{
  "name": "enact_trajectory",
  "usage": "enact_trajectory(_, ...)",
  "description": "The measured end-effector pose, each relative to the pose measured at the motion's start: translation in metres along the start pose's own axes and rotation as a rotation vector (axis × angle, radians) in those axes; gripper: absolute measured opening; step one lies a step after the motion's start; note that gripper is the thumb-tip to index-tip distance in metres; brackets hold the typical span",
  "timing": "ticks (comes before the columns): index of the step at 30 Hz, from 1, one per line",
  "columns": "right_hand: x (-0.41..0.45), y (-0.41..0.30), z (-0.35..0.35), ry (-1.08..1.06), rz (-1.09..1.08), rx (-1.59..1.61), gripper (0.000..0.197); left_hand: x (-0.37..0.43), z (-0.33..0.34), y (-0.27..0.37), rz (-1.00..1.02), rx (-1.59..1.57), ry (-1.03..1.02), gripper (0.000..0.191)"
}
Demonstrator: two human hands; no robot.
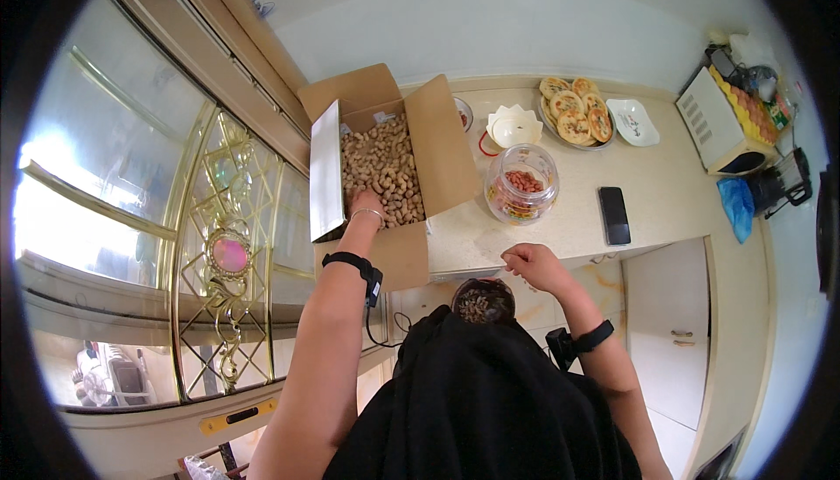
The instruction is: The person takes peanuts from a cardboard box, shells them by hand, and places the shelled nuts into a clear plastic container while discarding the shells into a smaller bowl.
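Observation:
My left hand (367,203) reaches into an open cardboard box (449,152) and touches the unshelled peanuts (387,158) heaped inside. Its fingertips are partly hidden among the nuts, so I cannot make out whether they grip any. My right hand (539,267) hovers by the counter's front edge, fingers curled together; whether something small is pinched there is unclear. Just beyond it stands a clear plastic jar (522,201), uncapped, with shelled red-skinned peanuts (524,181) in it. Below, on the floor side of the counter, a dark bin (484,301) contains peanut shells.
Behind the jar are a scalloped cream bowl (515,129), a plate of round flatbreads (572,112) and a white square dish (633,123). A black phone (614,215) lies to the right. Farther right, a microwave (715,122) carries a tray of eggs. A gold-latticed glass door (230,253) borders the left.

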State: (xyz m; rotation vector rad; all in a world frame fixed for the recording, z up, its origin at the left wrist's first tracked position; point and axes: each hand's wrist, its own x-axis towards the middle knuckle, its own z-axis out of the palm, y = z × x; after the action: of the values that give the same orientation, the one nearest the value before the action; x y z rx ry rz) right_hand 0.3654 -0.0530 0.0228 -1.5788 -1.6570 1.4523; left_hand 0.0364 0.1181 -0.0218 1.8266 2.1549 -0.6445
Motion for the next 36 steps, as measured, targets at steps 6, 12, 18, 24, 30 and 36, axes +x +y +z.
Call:
enact_trajectory(6, -0.003, -0.007, 0.002, -0.042, 0.129, 0.066, 0.025, 0.001, -0.009, 0.0, 0.008, -0.042, -0.163, 0.044)
enact_trajectory(12, -0.002, 0.004, -0.003, 0.029, 0.058, 0.035, 0.025, -0.014, -0.012, 0.001, 0.075, -0.264, 0.011, 0.032)
enact_trajectory(18, 0.002, 0.004, -0.003, 0.003, 0.02, 0.033, 0.025, 0.019, 0.005, -0.01, 0.264, -0.118, 0.114, 0.021)
enact_trajectory(24, 0.01, 0.006, 0.002, -0.007, 0.016, 0.067, 0.026, 0.017, -0.007, 0.019, -0.003, -0.207, 0.015, 0.029)
enact_trajectory(30, 0.002, -0.004, -0.008, 0.071, -0.006, 0.021, 0.024, -0.044, -0.021, 0.035, 0.302, -0.654, 0.417, 0.019)
enact_trajectory(36, 0.0, -0.068, 0.005, 0.371, -0.341, -0.053, 0.023, -0.154, -0.053, 0.069, 0.779, -0.932, 0.293, 0.014)
